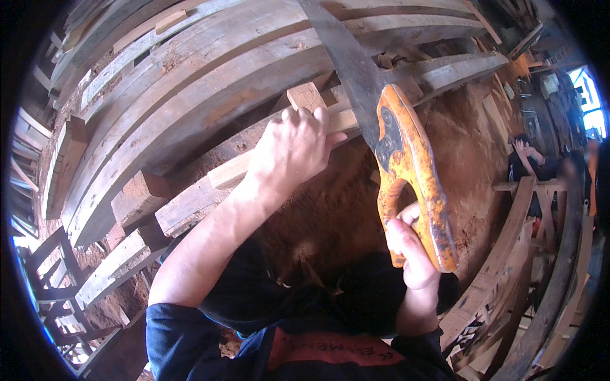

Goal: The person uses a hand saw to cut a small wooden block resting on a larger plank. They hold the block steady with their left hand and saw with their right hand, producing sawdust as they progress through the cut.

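Beside the left end of a weathered timber [181, 209], a pale wood strip [229, 171] begins, slanting away rightward under the curled grip of the left hand [289, 149]; the right hand [413, 247] clasps the saw [389, 141], whose blade angles across the strip's line, contact unclear.

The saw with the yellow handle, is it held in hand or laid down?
Held: the right hand grips its handle, and the blade points away from the person.

Your saw blade [348, 60] runs out past the top edge. Your left grip [289, 147] hides part of the pale wood strip [230, 170]; the orange handle [422, 181] hides part of your right grip [412, 244].
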Motion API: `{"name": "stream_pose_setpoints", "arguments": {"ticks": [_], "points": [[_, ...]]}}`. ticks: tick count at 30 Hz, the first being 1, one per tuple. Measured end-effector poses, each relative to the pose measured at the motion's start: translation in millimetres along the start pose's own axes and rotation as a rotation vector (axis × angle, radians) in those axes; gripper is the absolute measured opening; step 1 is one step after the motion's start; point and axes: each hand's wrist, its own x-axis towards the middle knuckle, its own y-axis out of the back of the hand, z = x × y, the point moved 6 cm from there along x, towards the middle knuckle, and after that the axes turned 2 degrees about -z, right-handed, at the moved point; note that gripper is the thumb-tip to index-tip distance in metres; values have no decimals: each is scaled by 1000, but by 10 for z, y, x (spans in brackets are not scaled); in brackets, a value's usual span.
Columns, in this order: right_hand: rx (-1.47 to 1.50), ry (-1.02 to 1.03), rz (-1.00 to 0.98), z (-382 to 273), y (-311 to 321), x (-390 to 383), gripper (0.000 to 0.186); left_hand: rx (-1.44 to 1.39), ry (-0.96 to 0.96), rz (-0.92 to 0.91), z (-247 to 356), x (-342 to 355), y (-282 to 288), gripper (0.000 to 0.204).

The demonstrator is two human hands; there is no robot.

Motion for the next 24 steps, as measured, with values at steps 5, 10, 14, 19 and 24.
{"name": "stream_pose_setpoints", "arguments": {"ticks": [5, 10, 14, 19, 24], "points": [[229, -112, 12, -29, 132, -647, 15, -102, 32, -92, -31, 60, -11, 43], [-84, 145, -10, -90, -6, -161, 15, -49, -35, -56, 79, -16, -23, 42], [-109, 320, -47, -91, -118, -97, 18, -99, 62, -161, 32, 29, -2, 44], [158, 128, 63, 214, 168, -738, 25, -77, -40, -88, 68, 55, -61, 46], [-274, 634, 24, 368, 146, -834, 50, -32, -38, -66, 17, 67, -45, 43]]}}
